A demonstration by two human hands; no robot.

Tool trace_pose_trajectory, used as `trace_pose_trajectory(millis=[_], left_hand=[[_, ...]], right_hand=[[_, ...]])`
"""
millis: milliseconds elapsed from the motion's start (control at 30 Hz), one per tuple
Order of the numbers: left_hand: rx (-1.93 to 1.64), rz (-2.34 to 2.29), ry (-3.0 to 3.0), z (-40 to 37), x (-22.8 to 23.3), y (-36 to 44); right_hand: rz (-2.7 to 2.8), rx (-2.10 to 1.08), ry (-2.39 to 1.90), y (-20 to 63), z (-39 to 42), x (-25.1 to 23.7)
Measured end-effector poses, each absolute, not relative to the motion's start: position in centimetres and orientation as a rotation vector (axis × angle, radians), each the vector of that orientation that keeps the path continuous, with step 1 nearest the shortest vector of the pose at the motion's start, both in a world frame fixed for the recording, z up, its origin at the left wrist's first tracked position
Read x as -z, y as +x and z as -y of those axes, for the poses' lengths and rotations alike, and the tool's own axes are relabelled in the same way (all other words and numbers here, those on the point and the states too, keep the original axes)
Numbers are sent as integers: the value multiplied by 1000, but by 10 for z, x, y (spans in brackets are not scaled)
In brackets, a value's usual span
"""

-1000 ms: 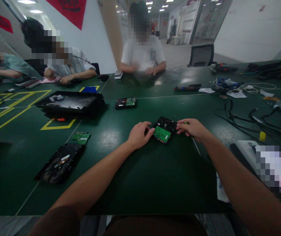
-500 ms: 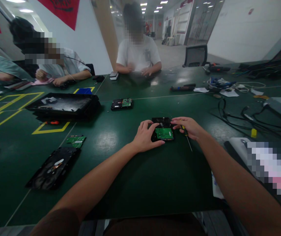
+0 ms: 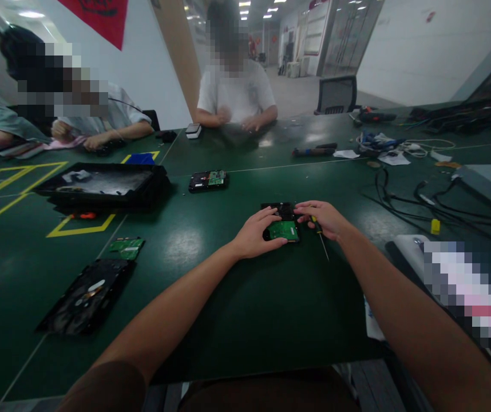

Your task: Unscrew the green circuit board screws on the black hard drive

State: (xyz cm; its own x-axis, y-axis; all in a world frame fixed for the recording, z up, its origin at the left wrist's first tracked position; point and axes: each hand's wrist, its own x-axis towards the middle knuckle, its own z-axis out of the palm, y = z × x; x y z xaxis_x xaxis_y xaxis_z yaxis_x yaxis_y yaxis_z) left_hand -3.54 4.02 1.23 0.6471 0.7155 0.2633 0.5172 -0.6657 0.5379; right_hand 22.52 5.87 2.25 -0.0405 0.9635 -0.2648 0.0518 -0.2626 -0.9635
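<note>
Only 1 view is present, from a camera worn on the person's head. It looks forward and down along both forearms and across the green bench. The left hand and right hand sit near the centre, fairly close to the lens, with the near bench edge at the bottom. Farther off, the view reaches seated people on the far and left sides and a hall behind them. The wide lens bends straight lines at the edges.

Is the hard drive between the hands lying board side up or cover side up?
Board side up: the hard drive lies flat on the table with its green circuit board facing the camera, between the left hand and right hand.
</note>
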Motion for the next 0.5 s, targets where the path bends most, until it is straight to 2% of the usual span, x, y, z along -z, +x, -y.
trace_pose_trajectory(millis=[300,500], left_hand=[[-624,-935,2451,-43,-12,-40],[-601,-920,2454,-42,-14,-41]], right_hand=[[1140,-1382,-1424,231,-59,-21],[1005,-1412,-1201,240,-56,-28]])
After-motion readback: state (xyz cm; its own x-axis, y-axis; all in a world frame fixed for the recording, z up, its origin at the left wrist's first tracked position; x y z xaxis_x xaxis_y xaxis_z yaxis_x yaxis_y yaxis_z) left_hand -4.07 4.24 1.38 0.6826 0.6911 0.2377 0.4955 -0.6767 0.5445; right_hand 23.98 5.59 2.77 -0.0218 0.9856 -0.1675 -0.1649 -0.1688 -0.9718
